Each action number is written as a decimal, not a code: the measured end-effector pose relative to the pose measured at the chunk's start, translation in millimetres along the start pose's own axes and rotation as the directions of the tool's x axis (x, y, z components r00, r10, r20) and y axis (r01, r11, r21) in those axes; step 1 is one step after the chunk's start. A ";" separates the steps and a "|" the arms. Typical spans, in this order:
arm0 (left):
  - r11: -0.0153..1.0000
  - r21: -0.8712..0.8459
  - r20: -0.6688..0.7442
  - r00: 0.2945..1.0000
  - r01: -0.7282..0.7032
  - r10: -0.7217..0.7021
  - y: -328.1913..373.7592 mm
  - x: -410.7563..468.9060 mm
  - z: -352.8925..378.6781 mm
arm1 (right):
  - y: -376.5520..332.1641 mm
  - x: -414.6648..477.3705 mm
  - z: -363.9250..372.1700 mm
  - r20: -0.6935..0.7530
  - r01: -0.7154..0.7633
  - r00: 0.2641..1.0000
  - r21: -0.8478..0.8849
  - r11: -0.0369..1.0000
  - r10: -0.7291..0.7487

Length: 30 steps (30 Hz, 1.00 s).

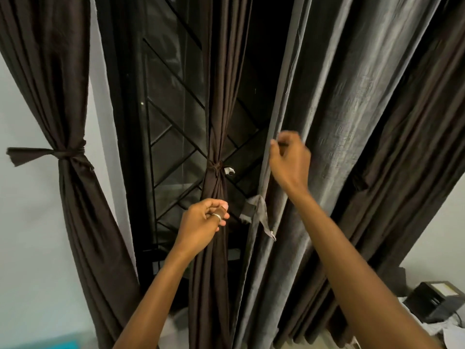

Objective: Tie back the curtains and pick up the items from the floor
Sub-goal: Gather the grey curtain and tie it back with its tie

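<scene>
Dark window grille (176,137); black box (435,302) low right, near white papers (453,333)

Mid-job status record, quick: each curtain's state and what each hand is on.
left curtain: tied back
middle curtain: tied
right curtain: loose, untied
right hand: pinches right curtain's edge
left hand: fingers curled at middle curtain, below its tie; grip unclear
loose strap: hangs between the hands

Dim, even indoor light; the window (173,102) reads fully black. Soft sheen on the grey curtain (339,109) folds. Slight motion blur on the right hand (289,157). Wide-angle distortion splays verticals toward the frame edges.
</scene>
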State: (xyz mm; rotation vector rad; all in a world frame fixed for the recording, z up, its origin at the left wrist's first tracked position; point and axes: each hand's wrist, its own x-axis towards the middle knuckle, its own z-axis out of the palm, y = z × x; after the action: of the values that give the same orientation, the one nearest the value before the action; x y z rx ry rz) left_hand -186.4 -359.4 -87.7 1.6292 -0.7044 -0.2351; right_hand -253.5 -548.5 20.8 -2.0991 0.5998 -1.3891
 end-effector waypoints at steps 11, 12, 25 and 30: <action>0.998 0.052 -0.199 0.980 0.031 -0.020 16.1 0.0 58.1 | 15.2 62.6 5.6 0.063 0.144 0.989 -0.208 0.967 -0.134; 0.998 0.051 -0.218 0.976 0.032 -0.021 16.0 -1.8 63.8 | 30.2 51.4 10.5 0.129 0.120 0.987 -0.215 0.969 -0.093; 0.880 0.437 -0.373 0.928 0.187 -0.012 28.1 41.0 135.8 | 130.9 -82.9 40.3 0.426 0.092 0.900 0.029 0.995 -0.095; 0.758 0.574 -0.464 0.886 0.310 -0.011 23.9 48.4 156.6 | 137.6 -96.4 46.1 0.421 0.164 0.895 -0.007 0.986 -0.146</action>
State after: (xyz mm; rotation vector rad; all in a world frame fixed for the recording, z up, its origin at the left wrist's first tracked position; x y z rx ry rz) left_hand -238.5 -516.6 -84.3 2.3060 -0.2869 0.2864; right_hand -255.1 -582.1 -150.2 -2.4256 0.2903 -0.9561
